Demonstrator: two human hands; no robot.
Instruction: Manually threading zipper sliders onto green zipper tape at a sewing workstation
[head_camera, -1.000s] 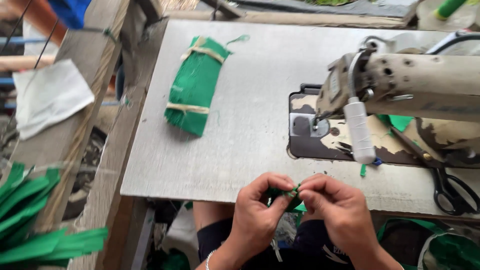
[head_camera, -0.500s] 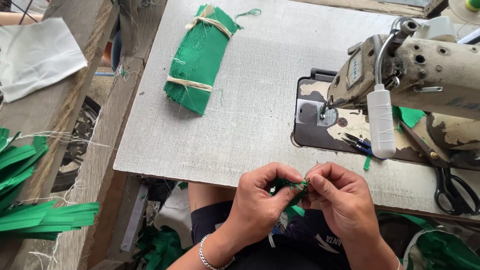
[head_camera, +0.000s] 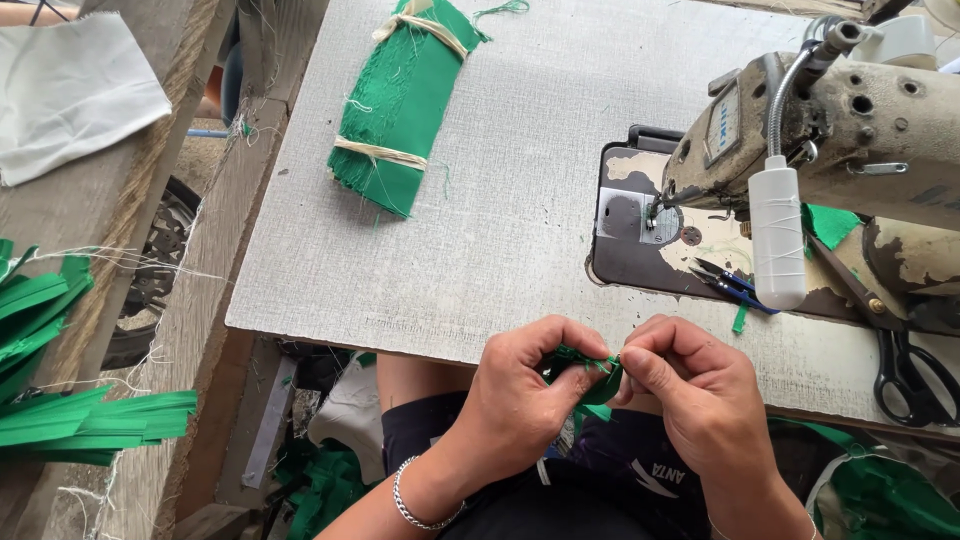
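My left hand and my right hand meet just below the table's front edge, both pinching one small piece of green fabric between thumbs and fingers. Most of the piece is hidden inside my fingers. A bracelet sits on my left wrist. Above my hands stands a worn sewing machine with its needle area over the metal plate.
A rolled bundle of green cloth tied with string lies at the far left of the grey table. Black scissors and small thread snips lie at the right. Folded green strips and white cloth rest on the wooden bench at the left.
The view has tilted down and closer. My hands stay together on the green piece, fingers shifting slightly as they work it.
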